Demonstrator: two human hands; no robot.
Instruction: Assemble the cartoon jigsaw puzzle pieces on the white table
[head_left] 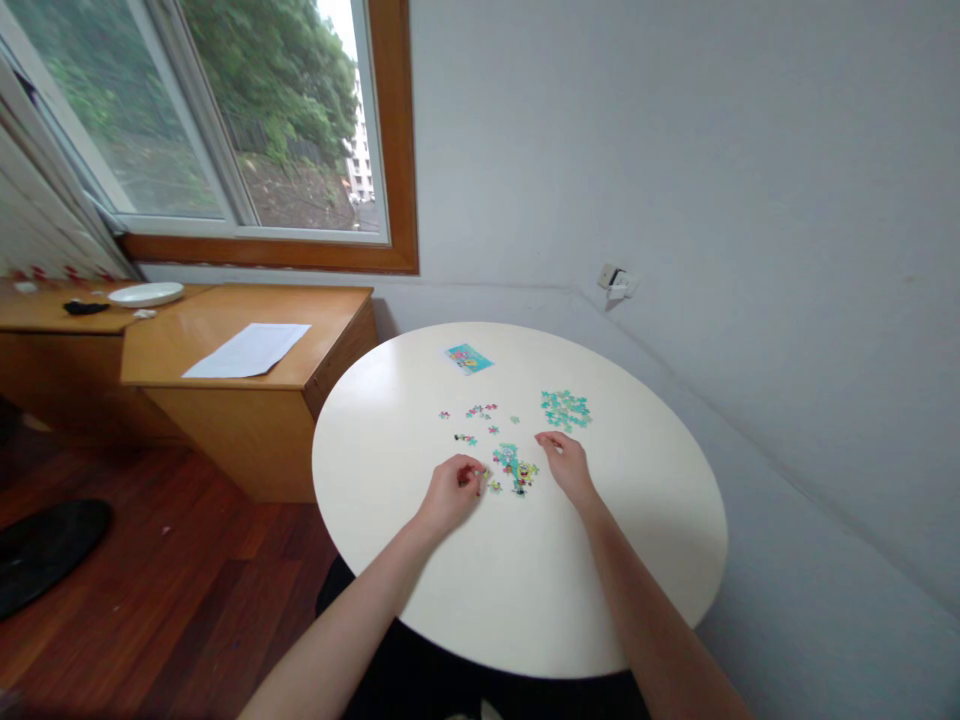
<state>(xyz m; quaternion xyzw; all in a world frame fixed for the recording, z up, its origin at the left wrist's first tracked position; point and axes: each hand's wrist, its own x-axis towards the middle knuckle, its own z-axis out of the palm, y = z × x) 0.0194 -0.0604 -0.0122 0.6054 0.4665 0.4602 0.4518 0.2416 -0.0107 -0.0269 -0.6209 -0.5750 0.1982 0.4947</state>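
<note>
On the round cream table (525, 600), a small joined patch of jigsaw pieces (514, 468) lies between my hands. My left hand (452, 490) rests just left of it, fingers curled in a pinch on a small puzzle piece at its edge. My right hand (566, 462) sits to the right of the patch with its fingers bent and closed; what they hold, if anything, is too small to name. Loose pieces (480, 412) are scattered beyond the patch, and a pile of teal pieces (566, 408) lies further right.
A small picture card (469, 357) lies at the table's far side. A wooden cabinet (247, 400) with a paper sheet (249, 350) stands to the left under the window, with a white plate (145, 294) further back. A grey wall runs close on the right.
</note>
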